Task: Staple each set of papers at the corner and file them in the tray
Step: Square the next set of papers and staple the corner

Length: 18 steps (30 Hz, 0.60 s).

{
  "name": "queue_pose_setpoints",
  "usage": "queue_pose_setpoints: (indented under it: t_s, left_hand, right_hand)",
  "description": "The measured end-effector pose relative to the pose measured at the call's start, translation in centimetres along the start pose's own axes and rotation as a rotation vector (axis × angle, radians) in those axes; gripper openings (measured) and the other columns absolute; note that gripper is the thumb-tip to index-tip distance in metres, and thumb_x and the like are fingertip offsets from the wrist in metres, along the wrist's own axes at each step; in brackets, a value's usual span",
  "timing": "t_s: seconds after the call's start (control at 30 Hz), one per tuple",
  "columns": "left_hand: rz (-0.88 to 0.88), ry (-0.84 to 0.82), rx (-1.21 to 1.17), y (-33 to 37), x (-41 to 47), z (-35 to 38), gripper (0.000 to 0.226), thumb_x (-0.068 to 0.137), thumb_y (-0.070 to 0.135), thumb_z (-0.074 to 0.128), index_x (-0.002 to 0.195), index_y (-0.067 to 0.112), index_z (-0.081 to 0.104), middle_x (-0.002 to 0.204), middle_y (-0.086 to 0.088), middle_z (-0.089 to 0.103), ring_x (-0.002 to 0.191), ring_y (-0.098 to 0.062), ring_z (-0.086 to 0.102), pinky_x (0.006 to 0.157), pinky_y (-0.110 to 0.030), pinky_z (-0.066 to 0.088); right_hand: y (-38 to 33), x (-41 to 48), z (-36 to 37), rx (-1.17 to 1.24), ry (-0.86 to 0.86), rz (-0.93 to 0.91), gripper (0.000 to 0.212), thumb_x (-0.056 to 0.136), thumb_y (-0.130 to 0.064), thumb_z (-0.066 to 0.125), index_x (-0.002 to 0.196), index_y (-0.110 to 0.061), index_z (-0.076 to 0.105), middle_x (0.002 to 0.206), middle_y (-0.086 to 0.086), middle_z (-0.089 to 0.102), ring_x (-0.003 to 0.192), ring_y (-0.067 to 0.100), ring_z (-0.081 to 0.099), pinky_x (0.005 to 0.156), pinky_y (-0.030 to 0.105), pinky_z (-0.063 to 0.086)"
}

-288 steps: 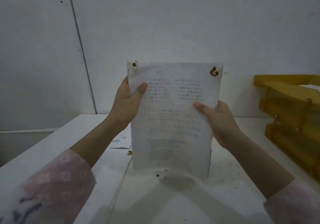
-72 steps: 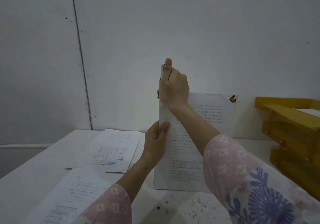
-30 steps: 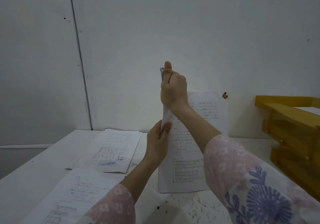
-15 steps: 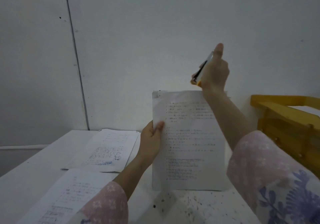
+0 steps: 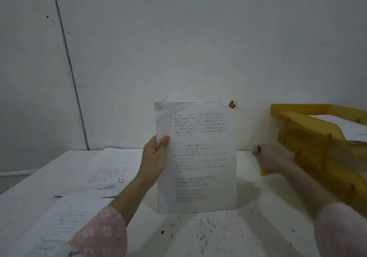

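Set of papers (image 5: pixel 202 157): held upright at the centre of the scene, printed face toward the camera, above the middle of the counter (image 5: pixel 218 237). Whether its lower edge touches the counter cannot be told.

Left side: a near sheet (image 5: pixel 59 223) lies flat at the near left of the counter. A far sheet (image 5: pixel 111 169) lies flat beyond it, toward the wall. Both carry print; the far one also has blue marking near its lower edge.

Left hand (image 5: pixel 155 157): out of a pink flowered sleeve (image 5: pixel 103 231). Its grip pinches the left edge of the set about halfway up, thumb on the front, fingers behind.

Set, upper corners: a grey smudge at the top left; whether a staple sits there is too small to tell. A small brown mark shows at the top right; whether it is on the paper or on the wall cannot be told.

Counter surface: white, speckled with dark spots in the near middle.

Right hand (image 5: pixel 272 161): blurred, low over the far right of the counter, just left of the tray. Its grip is curled round the stapler (image 5: pixel 258 148), of which only a metal tip above the knuckles and an orange end below show.

Tray (image 5: pixel 309 117): yellow, tiered, at the right edge against the wall. White paper (image 5: pixel 347 125) lies in the top tier.
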<state>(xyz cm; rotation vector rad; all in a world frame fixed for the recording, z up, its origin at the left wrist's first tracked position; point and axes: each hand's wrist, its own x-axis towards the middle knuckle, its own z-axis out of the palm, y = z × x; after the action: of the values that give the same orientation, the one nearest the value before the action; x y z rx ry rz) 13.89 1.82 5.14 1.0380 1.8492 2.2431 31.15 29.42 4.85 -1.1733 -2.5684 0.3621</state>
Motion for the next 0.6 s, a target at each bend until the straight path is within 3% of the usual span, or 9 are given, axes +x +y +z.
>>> queue_pose_setpoints:
  t_s: [0.13, 0.3, 0.43, 0.5, 0.57, 0.6]
  left_hand:
    - [-0.005, -0.001, -0.003, 0.0, 0.1, 0.0, 0.018, 0.096, 0.031, 0.048, 0.101, 0.02, 0.063, 0.095, 0.007, 0.071, 0.08, -0.006, 0.07, 0.062, -0.019, 0.055]
    - [-0.022, 0.008, -0.007, 0.1, 0.1, 0.0, 0.018, 0.096, 0.031, 0.048, 0.102, 0.021, 0.062, 0.097, 0.005, 0.071, 0.083, -0.01, 0.07, 0.062, -0.02, 0.056]
    - [-0.021, 0.011, 0.001, 0.0, 0.2, 0.1, 0.02, 0.096, 0.032, 0.048, 0.104, 0.021, 0.062, 0.101, 0.003, 0.071, 0.088, -0.015, 0.069, 0.068, -0.028, 0.057]
    - [-0.023, 0.015, 0.001, 0.0, 0.2, 0.1, 0.02, 0.096, 0.033, 0.048, 0.103, 0.021, 0.062, 0.1, 0.003, 0.071, 0.087, -0.014, 0.069, 0.068, -0.028, 0.057]
    - [-0.022, 0.015, -0.005, -0.1, 0.1, 0.0, 0.021, 0.095, 0.033, 0.049, 0.104, 0.019, 0.062, 0.099, 0.004, 0.071, 0.085, -0.012, 0.07, 0.065, -0.025, 0.057]
    - [-0.022, 0.015, -0.006, -0.1, 0.2, 0.0, 0.023, 0.095, 0.033, 0.049, 0.106, 0.017, 0.062, 0.099, 0.003, 0.071, 0.084, -0.013, 0.07, 0.065, -0.025, 0.057]
  right_hand:
    - [2.2, -2.2, 5.6, -0.301, -0.202, -0.076, 0.03, 0.1, -0.026, 0.032, 0.122, -0.014, 0.048, 0.117, 0.008, 0.052, 0.103, 0.025, 0.057, 0.08, 0.033, 0.045]
    - [1.4, -4.7, 6.6, -0.462, -0.174, -0.103, 0.034, 0.101, -0.03, 0.028, 0.127, -0.018, 0.045, 0.123, 0.006, 0.048, 0.112, 0.025, 0.051, 0.088, 0.039, 0.04]
    - [0.6, -4.6, 5.7, -0.432, -0.212, -0.127, 0.038, 0.101, -0.034, 0.025, 0.135, -0.025, 0.04, 0.131, 0.006, 0.046, 0.119, 0.026, 0.042, 0.097, 0.047, 0.033]
    - [-0.3, -4.8, 5.1, -0.03, -0.22, -0.184, 0.043, 0.102, -0.043, 0.023, 0.138, -0.026, 0.038, 0.133, 0.001, 0.048, 0.118, 0.022, 0.045, 0.098, 0.045, 0.036]
    - [-1.7, -5.6, 4.3, 0.7, -0.373, -0.127, 0.066, 0.09, -0.071, 0.021, 0.132, -0.027, 0.05, 0.125, -0.003, 0.059, 0.116, 0.017, 0.054, 0.102, 0.039, 0.039]
    - [-2.1, -5.9, 4.2, 0.951, -0.456, -0.115, 0.07, 0.084, -0.076, 0.025, 0.126, -0.029, 0.055, 0.122, -0.003, 0.063, 0.114, 0.017, 0.059, 0.102, 0.039, 0.042]
